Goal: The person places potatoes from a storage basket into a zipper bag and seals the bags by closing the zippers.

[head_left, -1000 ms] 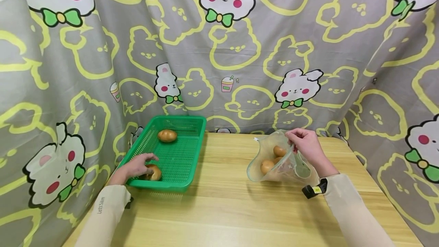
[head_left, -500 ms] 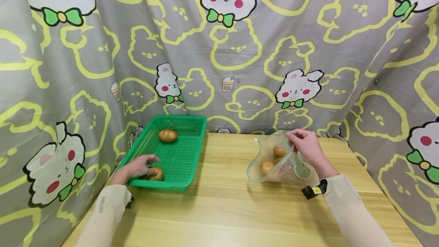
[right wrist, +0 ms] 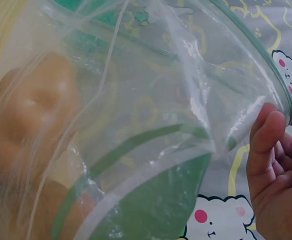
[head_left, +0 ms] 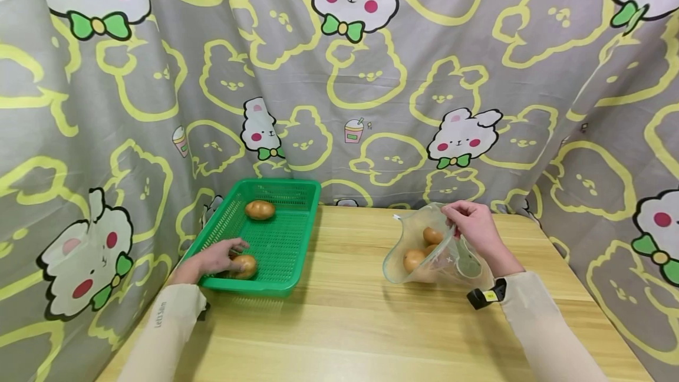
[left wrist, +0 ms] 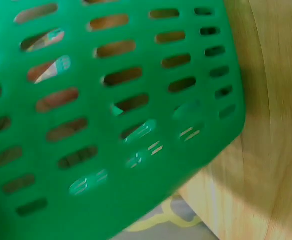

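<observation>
In the head view my left hand reaches into the green basket, thumb against a brown potato at the near end. Its fingers stretch out loosely above that potato. A second potato lies at the basket's far end. My right hand pinches the rim of a clear zip bag, whose mouth gapes toward the left. Inside the bag are several potatoes. The right wrist view shows thumb and finger on the bag's green-edged rim; the left wrist view is mostly filled by the basket wall.
A wooden table carries the basket at left and the bag at right, with bare wood between them. A grey patterned curtain hangs behind the table and along both sides. A black strap sits at the right wrist.
The near potato has shifted a little to the right and turned under my left thumb. My right hand and the bag have stayed nearly in place.
</observation>
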Demonstrator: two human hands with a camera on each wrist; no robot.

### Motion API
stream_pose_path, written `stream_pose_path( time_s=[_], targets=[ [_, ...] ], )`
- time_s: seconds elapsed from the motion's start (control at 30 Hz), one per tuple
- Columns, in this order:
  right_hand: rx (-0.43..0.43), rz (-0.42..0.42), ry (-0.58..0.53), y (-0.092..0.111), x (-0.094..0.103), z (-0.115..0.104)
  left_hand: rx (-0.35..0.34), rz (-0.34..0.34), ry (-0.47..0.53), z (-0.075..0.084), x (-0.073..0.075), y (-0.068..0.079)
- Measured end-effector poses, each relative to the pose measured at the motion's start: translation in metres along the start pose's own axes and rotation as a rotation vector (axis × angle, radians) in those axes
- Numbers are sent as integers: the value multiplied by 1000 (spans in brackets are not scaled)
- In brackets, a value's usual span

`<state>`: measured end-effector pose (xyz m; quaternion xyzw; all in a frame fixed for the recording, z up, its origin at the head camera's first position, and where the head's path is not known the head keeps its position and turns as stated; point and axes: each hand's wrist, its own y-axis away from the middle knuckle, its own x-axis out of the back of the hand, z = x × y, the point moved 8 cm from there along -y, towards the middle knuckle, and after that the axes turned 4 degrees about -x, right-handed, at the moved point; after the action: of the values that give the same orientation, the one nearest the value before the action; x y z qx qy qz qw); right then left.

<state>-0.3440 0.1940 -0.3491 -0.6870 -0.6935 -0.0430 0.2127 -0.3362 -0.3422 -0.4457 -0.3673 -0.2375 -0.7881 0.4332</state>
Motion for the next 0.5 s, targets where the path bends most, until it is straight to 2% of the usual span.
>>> stream_pose_path(
  time_s=[0.1, 0.23, 0.37, 0.5],
  targets=[
    [-2, 3, -2, 0, 0, 0, 19, 38, -1, 1, 1, -4],
    [-2, 5, -6, -1, 1, 0, 42, 78, -69, 4, 2, -10],
    [-1, 3, -13, -1, 0, 1, 84, 95, -127, 3, 2, -13],
    [-3, -1, -24, 0, 1, 2, 79, 93, -116, 2, 1, -13]
  ],
)
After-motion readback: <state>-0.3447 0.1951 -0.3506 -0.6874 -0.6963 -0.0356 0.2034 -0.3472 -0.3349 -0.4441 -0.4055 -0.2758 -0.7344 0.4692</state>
